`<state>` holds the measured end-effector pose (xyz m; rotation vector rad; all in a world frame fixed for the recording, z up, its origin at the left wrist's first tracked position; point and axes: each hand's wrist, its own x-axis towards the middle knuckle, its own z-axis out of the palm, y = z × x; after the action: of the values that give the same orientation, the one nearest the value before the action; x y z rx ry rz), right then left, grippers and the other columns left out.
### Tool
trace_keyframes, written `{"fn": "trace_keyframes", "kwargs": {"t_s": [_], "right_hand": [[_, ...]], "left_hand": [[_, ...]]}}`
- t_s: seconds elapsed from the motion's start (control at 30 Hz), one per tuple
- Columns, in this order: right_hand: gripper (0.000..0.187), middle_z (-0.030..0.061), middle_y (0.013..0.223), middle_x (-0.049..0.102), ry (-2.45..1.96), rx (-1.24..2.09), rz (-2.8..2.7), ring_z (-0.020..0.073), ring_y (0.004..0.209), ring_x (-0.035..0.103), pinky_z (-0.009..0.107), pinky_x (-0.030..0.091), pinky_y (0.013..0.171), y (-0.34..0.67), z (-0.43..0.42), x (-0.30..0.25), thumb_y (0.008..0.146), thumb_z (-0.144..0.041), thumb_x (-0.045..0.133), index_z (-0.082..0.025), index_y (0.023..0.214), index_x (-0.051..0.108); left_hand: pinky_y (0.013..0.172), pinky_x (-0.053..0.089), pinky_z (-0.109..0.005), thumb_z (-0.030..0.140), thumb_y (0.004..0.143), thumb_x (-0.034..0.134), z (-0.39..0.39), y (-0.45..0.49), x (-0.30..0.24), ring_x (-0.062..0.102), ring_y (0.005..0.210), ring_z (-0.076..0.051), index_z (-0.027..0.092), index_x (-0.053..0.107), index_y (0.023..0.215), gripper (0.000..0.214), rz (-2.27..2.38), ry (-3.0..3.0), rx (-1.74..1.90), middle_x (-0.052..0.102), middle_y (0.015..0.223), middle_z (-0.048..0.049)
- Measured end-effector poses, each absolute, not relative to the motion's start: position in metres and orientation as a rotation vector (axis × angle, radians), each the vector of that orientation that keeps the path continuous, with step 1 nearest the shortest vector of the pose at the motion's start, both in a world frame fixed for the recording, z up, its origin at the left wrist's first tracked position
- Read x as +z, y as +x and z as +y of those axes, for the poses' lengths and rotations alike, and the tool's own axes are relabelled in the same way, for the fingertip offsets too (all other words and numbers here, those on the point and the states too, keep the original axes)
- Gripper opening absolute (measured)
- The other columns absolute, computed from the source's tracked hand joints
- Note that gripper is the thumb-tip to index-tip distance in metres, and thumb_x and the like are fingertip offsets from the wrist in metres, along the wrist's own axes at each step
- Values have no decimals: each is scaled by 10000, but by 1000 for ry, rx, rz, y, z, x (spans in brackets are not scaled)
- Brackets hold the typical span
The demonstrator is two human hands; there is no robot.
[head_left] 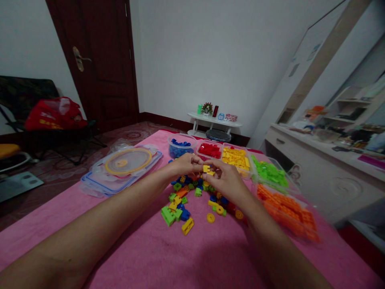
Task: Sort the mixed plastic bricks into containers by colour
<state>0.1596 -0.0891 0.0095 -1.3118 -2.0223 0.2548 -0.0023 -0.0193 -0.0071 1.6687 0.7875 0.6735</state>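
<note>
Above a mixed pile of toy bricks, my left hand and my right hand nearly meet. Small yellow toy bricks sit between the fingertips of both hands. Both hands are closed in a pinch on them; whether the yellow pieces are joined I cannot tell. Below lie loose blue, green, orange and yellow bricks, partly hidden by the hands. Yellow wheel-like rings and a yellow brick rest on the pink cloth nearer to me.
Clear containers hold sorted bricks: blue, red, yellow, green and orange. Container lids are stacked on the left. Beyond stand a low white table and, at the right, a cluttered dresser.
</note>
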Motion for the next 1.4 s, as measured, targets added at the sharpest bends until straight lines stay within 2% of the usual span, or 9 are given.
{"fn": "trace_keyframes", "kwargs": {"t_s": [0.23,0.43,0.6,0.67,0.8,0.9,1.03,1.13,1.4], "right_hand": [[283,50,763,651,-1652,57,-1962,180,675,584,279,405,618,204,-63,25,720,-265,637,-167,982,682],[646,245,1111,587,-1888,-247,-1732,343,1009,564,405,407,796,247,-29,39,762,-356,646,-37,1297,470],[319,119,1036,664,-1757,-10,-1904,246,869,625,357,461,759,220,-40,4,793,-294,590,-145,1072,636],[324,83,1054,666,-1663,100,-1988,219,910,621,345,461,817,203,-46,-17,777,-223,580,-159,1091,628],[527,89,1258,571,-1514,133,-2138,207,1143,518,338,375,974,179,-52,-43,741,-130,576,-164,1263,517],[414,73,1133,629,-1531,142,-2178,198,1035,560,310,411,874,172,-56,-43,750,-165,585,-180,1164,589],[157,24,852,654,-1560,219,-2273,149,788,576,240,398,688,171,-62,-36,736,-152,567,-189,847,671],[142,15,794,644,-1516,267,-2358,136,737,565,224,376,640,172,-65,-33,708,-112,543,-183,718,666],[350,42,1064,626,-1483,169,-2259,164,904,570,254,394,752,161,-72,-34,756,-221,602,-222,1106,625]], "left_hand": [[500,438,-174,279,710,641,-17,-3,-8,567,559,-83,108,632,808,197,883,1717,685,628,673,-7],[587,465,-208,219,747,576,-2,-6,-17,599,625,-117,94,663,804,162,1004,1967,747,667,704,-37],[864,450,-292,215,756,568,-2,-3,-37,610,959,-202,137,675,1043,316,1035,2460,792,686,1042,-86],[973,385,-320,198,753,577,-4,0,-45,542,1110,-229,133,620,1169,423,942,2598,768,621,1198,-111],[836,453,-288,155,767,530,-9,3,-42,619,911,-204,133,631,1164,410,891,2583,590,692,1027,-94],[698,459,-233,175,793,495,-7,-2,-27,624,720,-157,140,706,1012,305,962,2481,562,713,813,-45],[757,450,-240,222,799,513,4,-14,-20,626,850,-177,158,711,992,284,1269,2451,768,710,944,-57],[856,426,-279,230,779,545,12,-25,-27,587,1025,-225,183,672,1100,348,1547,2514,733,664,1115,-91],[712,429,-234,202,672,620,11,-31,-29,622,853,-196,227,715,954,298,1478,2626,299,712,931,-47]]}}
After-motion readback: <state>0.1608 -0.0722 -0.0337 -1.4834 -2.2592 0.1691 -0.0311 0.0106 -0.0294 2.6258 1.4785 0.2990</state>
